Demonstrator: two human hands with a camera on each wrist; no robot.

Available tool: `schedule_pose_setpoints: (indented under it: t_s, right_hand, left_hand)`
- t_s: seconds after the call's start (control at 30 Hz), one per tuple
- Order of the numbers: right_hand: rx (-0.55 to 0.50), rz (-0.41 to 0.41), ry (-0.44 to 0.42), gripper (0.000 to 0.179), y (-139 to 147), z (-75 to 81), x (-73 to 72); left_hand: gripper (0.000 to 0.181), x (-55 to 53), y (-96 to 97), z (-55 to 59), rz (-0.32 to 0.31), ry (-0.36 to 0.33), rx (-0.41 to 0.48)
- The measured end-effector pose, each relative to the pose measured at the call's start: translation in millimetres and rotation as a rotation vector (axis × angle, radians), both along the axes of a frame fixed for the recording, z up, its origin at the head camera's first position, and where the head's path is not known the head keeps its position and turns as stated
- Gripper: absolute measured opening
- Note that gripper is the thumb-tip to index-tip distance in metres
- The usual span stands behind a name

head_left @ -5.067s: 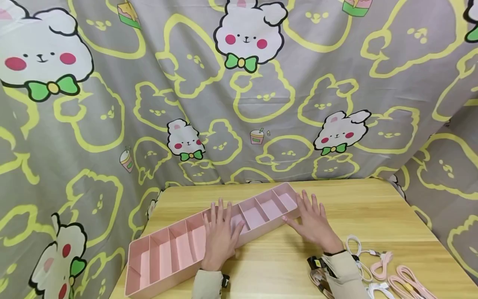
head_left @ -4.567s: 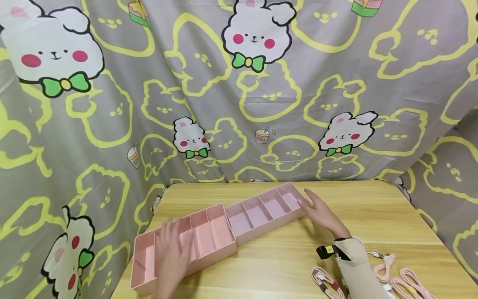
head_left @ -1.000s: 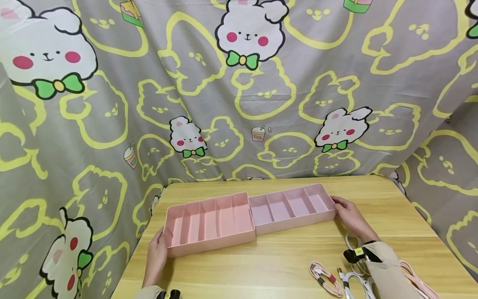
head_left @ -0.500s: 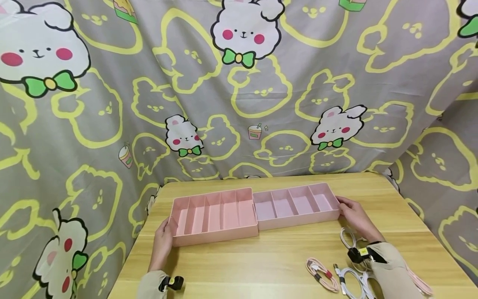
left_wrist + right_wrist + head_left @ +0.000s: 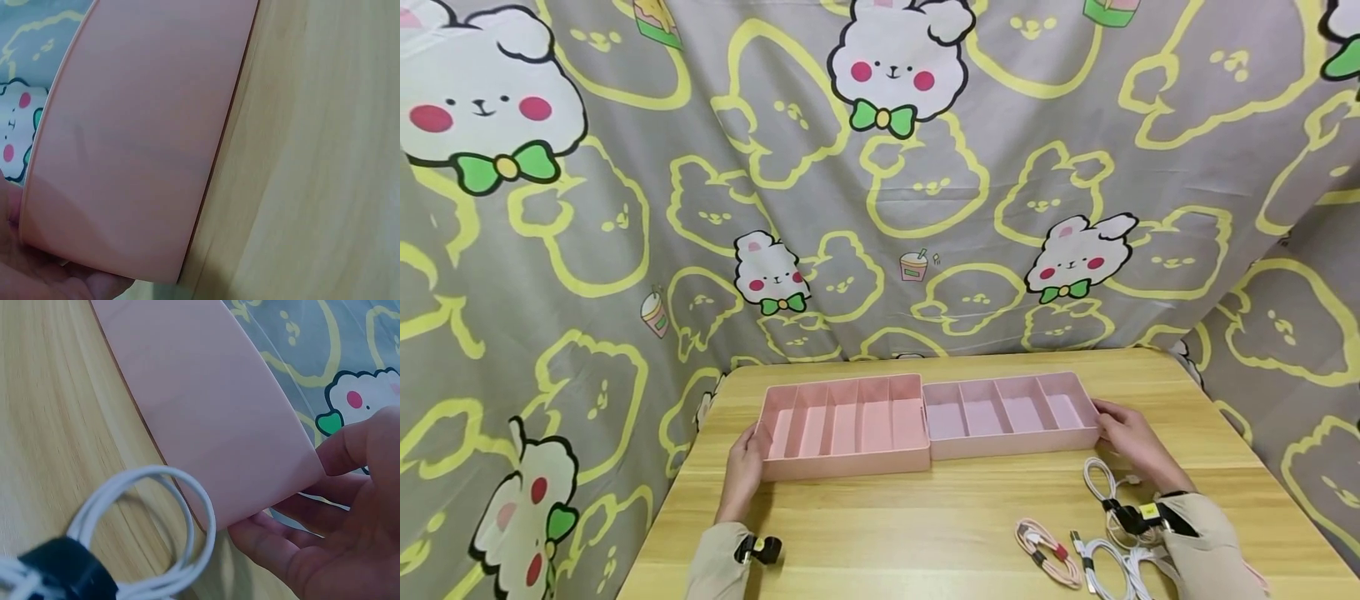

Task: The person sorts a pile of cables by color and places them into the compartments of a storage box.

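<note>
A pink organizer box [image 5: 850, 464] and a slightly narrower lilac organizer box [image 5: 1015, 442] stand end to end on the table, meeting near the middle. Dividers split both into compartments, with nothing in them. My left hand [image 5: 743, 467] holds the pink box's left end; in the left wrist view its fingers [image 5: 81, 284] lie against the end wall. At the far right end, my right hand [image 5: 1138, 442] grips the lilac box. The right wrist view shows the thumb [image 5: 347, 447] at the rim and the other fingers on the end wall.
Near the right forearm lie a bundled pink cable [image 5: 1048, 554] and white cables [image 5: 1105, 562], one of them a coil [image 5: 209, 512] close to the lilac box. A patterned curtain [image 5: 880, 208] hangs behind the wooden table [image 5: 865, 542].
Both hands were spread over the boxes earlier, then took the outer ends. Over the last second the boxes have shifted right, their left end swinging away from me, so the row lies straighter.
</note>
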State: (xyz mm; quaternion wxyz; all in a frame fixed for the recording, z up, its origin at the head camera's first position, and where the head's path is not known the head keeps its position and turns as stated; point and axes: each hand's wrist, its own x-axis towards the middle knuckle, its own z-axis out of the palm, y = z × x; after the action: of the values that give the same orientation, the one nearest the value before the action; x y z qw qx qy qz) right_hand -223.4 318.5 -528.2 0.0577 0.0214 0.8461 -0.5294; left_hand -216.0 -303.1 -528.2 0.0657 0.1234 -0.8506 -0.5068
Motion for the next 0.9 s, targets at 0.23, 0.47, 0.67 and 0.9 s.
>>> schedule_pose_setpoints:
  t_s: [0.23, 0.47, 0.67, 0.9]
  right_hand:
    - [0.000, -0.007, -0.006, 0.056, 10, 0.5, 4.0]
    - [0.017, -0.012, -0.010, 0.056, 16, -1.0, 6.8]
    - [0.023, -0.021, -0.004, 0.056, 17, -1.3, 10.2]
    - [0.002, -0.007, 0.002, 0.056, 16, 1.0, 14.9]
  left_hand:
    - [0.054, -11.1, 10.2, 0.3, -0.008, 0.011, 0.002]
    - [0.054, -14.6, 13.4, -2.0, -0.016, -0.008, -0.009]
    - [0.053, -13.5, 12.9, -4.8, -0.037, 0.011, -0.041]
    - [0.053, -7.8, 9.3, -4.3, -0.043, -0.002, -0.057]
